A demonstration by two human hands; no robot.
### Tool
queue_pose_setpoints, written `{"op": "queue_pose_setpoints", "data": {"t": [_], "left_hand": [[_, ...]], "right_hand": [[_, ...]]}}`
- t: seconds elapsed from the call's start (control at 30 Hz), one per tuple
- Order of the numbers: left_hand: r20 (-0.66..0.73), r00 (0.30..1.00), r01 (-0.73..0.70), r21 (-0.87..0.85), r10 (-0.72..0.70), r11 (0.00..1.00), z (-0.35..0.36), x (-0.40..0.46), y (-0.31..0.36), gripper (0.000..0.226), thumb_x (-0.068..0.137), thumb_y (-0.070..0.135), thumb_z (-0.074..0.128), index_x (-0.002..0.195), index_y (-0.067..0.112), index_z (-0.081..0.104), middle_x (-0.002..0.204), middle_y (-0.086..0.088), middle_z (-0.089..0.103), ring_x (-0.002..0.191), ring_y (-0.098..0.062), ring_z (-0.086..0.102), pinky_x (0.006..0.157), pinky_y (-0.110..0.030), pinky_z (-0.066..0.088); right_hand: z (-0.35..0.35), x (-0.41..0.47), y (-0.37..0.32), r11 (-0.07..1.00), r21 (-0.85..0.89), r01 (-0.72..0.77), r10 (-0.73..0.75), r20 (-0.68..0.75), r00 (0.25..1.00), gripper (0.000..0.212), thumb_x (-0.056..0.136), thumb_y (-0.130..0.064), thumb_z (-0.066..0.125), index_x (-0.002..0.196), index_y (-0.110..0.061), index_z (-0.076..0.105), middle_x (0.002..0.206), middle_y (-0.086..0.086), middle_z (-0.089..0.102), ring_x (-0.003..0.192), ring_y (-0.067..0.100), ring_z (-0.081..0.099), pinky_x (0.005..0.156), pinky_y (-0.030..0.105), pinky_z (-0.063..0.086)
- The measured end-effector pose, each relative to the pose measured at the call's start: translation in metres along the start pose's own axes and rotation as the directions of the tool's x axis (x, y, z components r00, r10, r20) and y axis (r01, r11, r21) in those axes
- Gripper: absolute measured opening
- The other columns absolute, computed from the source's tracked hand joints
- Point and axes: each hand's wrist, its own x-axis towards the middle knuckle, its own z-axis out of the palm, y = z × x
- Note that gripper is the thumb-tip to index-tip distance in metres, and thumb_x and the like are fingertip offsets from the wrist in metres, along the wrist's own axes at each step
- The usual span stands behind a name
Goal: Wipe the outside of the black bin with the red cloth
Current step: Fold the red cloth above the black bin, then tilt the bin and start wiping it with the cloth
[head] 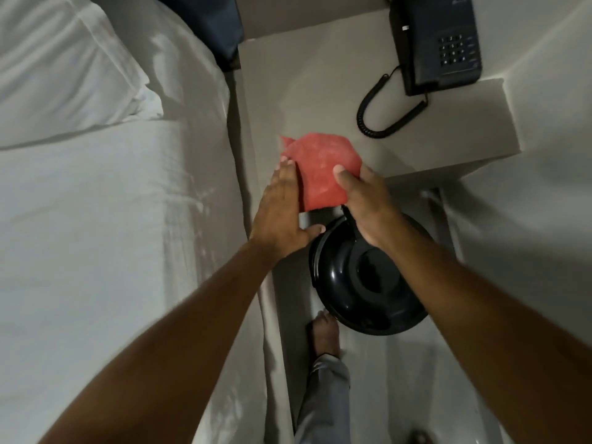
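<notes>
The red cloth is held up above the pale worktop, just beyond the black bin. The right hand has its grip closed on the cloth's near right edge, thumb on top. The left hand lies flat and open against the cloth's left edge, fingers straight, holding nothing. The bin stands on the floor below both hands, in the narrow gap between the bed on the left and the worktop's block; the right wrist crosses over its domed lid. A black telephone with a coiled cord sits on the worktop's far right. A bare foot stands beside the bin.
</notes>
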Motion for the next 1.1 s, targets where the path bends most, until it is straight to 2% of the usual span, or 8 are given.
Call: {"op": "queue_pose_setpoints", "data": {"t": [0.1,0.27,0.53,0.77,0.87,0.97,1.03,1.1], "left_hand": [[-0.138,0.983,-0.131,-0.054,0.123,0.990,0.001,-0.042,0.026,0.110,0.080,0.038,0.079,0.151,-0.012,0.011,0.162,-0.030,0.017,0.151,-0.040,0.018,0.121,-0.056,0.022],[-0.268,0.936,-0.264,-0.108,0.228,0.959,0.039,-0.136,0.097,0.081,0.090,0.018,0.064,0.148,-0.011,0.016,0.155,-0.032,0.024,0.145,-0.049,0.028,0.112,-0.063,0.034],[-0.108,0.877,-0.481,-0.195,0.469,0.855,0.145,-0.235,0.191,0.058,0.082,0.000,0.063,0.137,-0.009,0.046,0.145,-0.022,0.048,0.136,-0.031,0.050,0.110,-0.043,0.043],[0.330,0.671,-0.715,0.050,0.664,0.697,0.231,-0.213,0.180,0.057,0.093,0.005,0.047,0.148,-0.007,0.035,0.154,-0.025,0.041,0.145,-0.032,0.036,0.122,-0.029,0.011],[0.399,0.604,-0.768,0.059,0.690,0.638,0.260,-0.191,0.159,0.040,0.091,0.008,0.060,0.126,-0.012,0.058,0.130,-0.027,0.063,0.123,-0.035,0.059,0.114,-0.031,0.024],[0.497,0.584,-0.787,0.153,0.642,0.597,0.275,-0.174,0.148,0.030,0.100,0.026,0.045,0.124,0.016,0.061,0.119,-0.001,0.068,0.105,-0.016,0.063,0.093,-0.029,0.047],[0.463,0.579,-0.791,0.118,0.671,0.601,0.269,-0.164,0.147,0.028,0.094,0.021,0.050,0.115,0.012,0.064,0.104,-0.005,0.071,0.091,-0.024,0.067,0.080,-0.039,0.054],[0.291,0.543,-0.838,0.133,0.788,0.529,0.263,-0.151,0.136,0.036,0.085,0.014,0.054,0.118,0.003,0.066,0.114,-0.017,0.072,0.104,-0.034,0.068,0.095,-0.045,0.051]], "right_hand": [[-0.010,-0.065,0.001,0.984,0.161,0.080,-0.088,0.044,0.995,0.023,0.097,-0.033,0.057,0.119,-0.028,0.057,0.125,0.010,0.066,0.113,0.024,0.068,0.099,0.049,0.056],[-0.062,-0.180,0.035,0.923,0.372,0.093,-0.093,-0.016,0.995,0.048,0.093,-0.038,0.061,0.138,-0.022,0.051,0.132,0.006,0.065,0.118,0.020,0.067,0.097,0.046,0.057],[-0.166,-0.300,0.151,0.689,0.705,0.169,-0.025,-0.210,0.977,0.079,0.068,-0.027,0.091,0.138,-0.011,0.057,0.123,0.020,0.072,0.109,0.030,0.072,0.086,0.039,0.059],[-0.177,-0.265,0.259,0.295,0.919,0.261,0.192,-0.325,0.926,0.057,0.058,-0.035,0.084,0.106,-0.004,0.079,0.105,0.018,0.079,0.093,0.031,0.077,0.069,0.049,0.064],[-0.180,-0.225,0.302,0.253,0.947,0.200,0.288,-0.271,0.918,0.054,0.062,-0.035,0.074,0.099,0.004,0.076,0.085,0.017,0.080,0.071,0.027,0.079,0.052,0.038,0.063],[-0.190,-0.184,0.337,0.325,0.931,0.165,0.252,-0.254,0.934,0.030,0.065,-0.027,0.067,0.073,-0.003,0.082,0.075,0.015,0.079,0.063,0.027,0.078,0.048,0.038,0.062],[-0.197,-0.159,0.360,0.312,0.939,0.142,0.242,-0.224,0.944,0.031,0.072,-0.024,0.061,0.075,0.000,0.081,0.078,0.018,0.079,0.066,0.029,0.078,0.056,0.040,0.064],[-0.204,-0.137,0.381,0.258,0.948,0.185,0.205,-0.241,0.949,0.038,0.086,-0.022,0.056,0.109,0.004,0.072,0.103,0.025,0.076,0.092,0.034,0.076,0.087,0.048,0.059]]}}
